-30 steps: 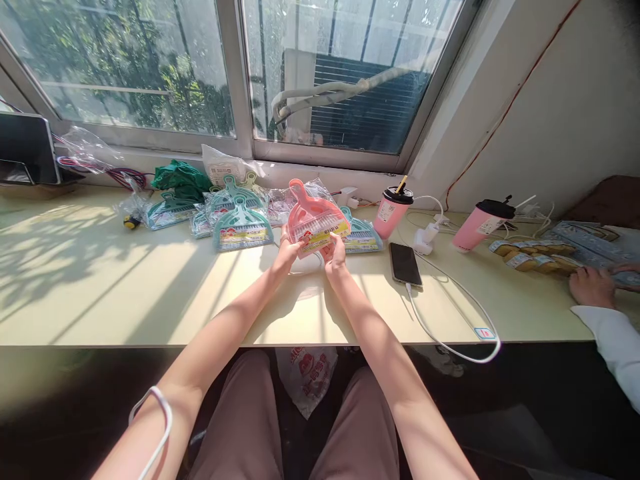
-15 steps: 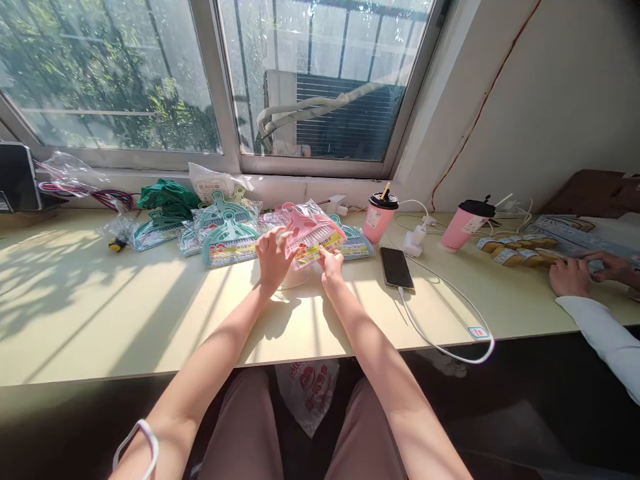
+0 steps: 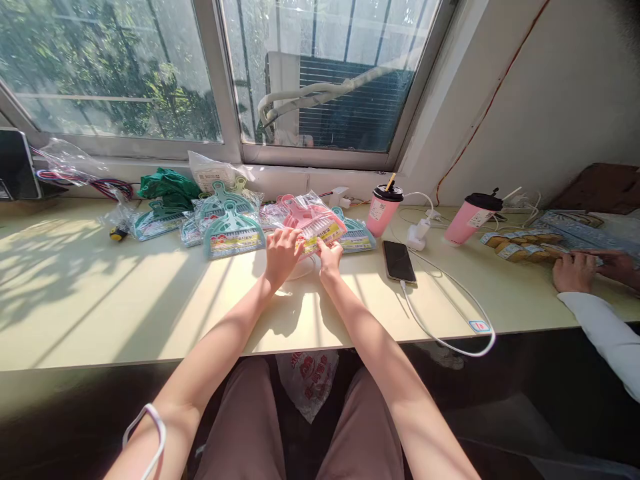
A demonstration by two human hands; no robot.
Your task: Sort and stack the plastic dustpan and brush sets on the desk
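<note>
Between my hands, just above the table (image 3: 165,327), is a pink mini dustpan and brush set (image 3: 309,219) in clear plastic with a yellow label. My left hand (image 3: 283,253) has its fingers closed on the set's lower left edge. At the lower right edge, my right hand (image 3: 330,256) pinches the packaging near the label. Behind and left lies a pile of packaged green dustpan sets (image 3: 235,233). Another green set (image 3: 356,233) sits just right of the pink one, partly covered by it. A pale round shape under my hands is mostly hidden.
A pink cup (image 3: 381,215) with a black lid and a charging phone (image 3: 399,261) are on the right. A second pink cup (image 3: 467,223) stands farther right. Beside packaged yellowish items (image 3: 530,248) is another person's hand (image 3: 575,272). A green cloth bundle (image 3: 167,187) lies at the back left.
My left hand has shifted from the upper left side of the pink set down to its lower left edge. The set now tilts flatter, and the view has shifted slightly.
</note>
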